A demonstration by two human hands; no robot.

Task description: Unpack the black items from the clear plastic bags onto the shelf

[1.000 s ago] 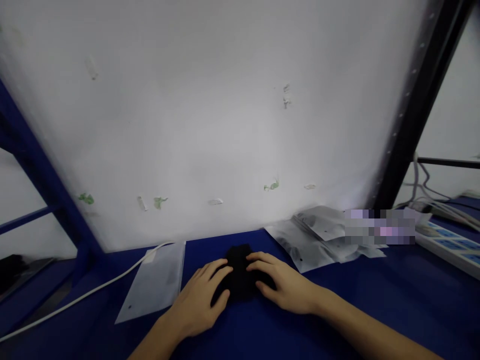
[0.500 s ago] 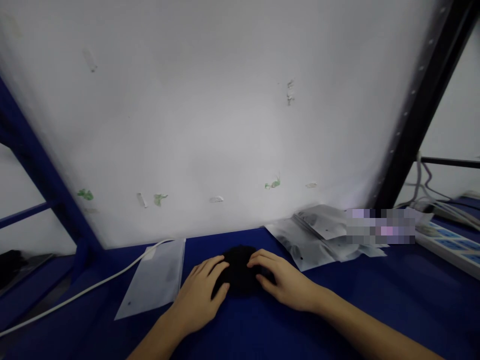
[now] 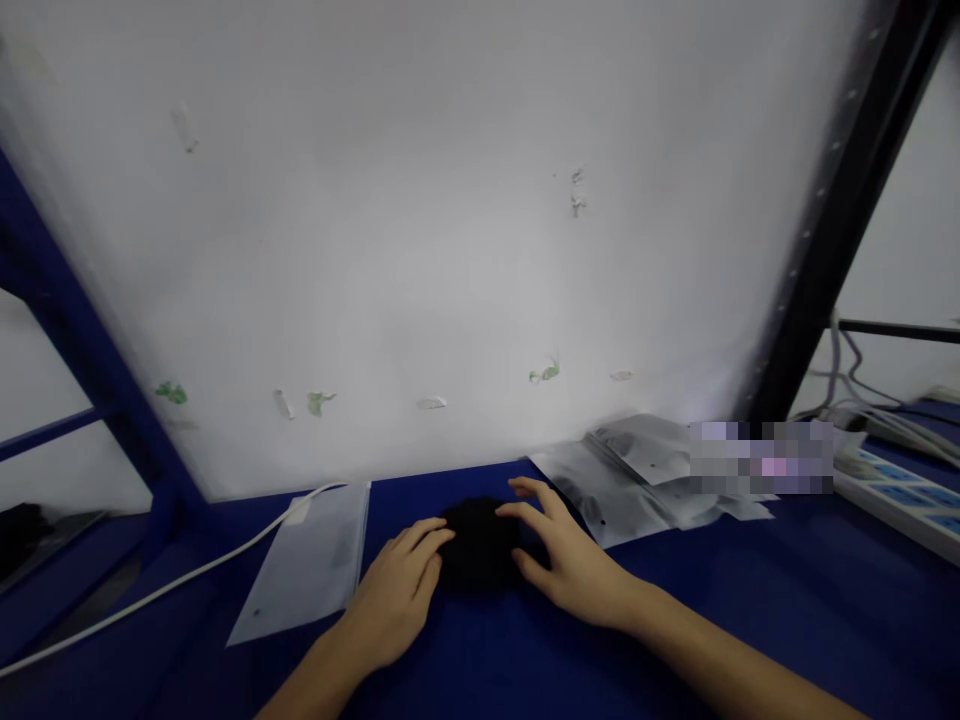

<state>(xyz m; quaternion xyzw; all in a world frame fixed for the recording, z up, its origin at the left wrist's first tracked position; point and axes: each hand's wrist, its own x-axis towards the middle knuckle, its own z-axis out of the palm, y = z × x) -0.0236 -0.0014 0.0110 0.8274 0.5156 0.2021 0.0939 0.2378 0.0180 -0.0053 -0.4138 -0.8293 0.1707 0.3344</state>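
A black, rounded, soft-looking bundle lies on the blue tabletop between my hands; it is too dark to make out its kind. My left hand rests along its left side, fingers stretched out and fingertips at its edge. On the other side, my right hand is open, with the index finger lifted and the fingers apart. The right fingertips are at or just above the bundle's right edge; whether they touch it I cannot tell.
A frosted plastic bag lies left of my hand, crossed by a white cable. Several more plastic bags are piled at the right, near a white power strip. A white panel rises behind, between blue and black posts.
My right hand's fingers have lifted and spread from the black bundle. My left thumb has drawn in beside the other fingers, off the bundle. The bundle stays in place.
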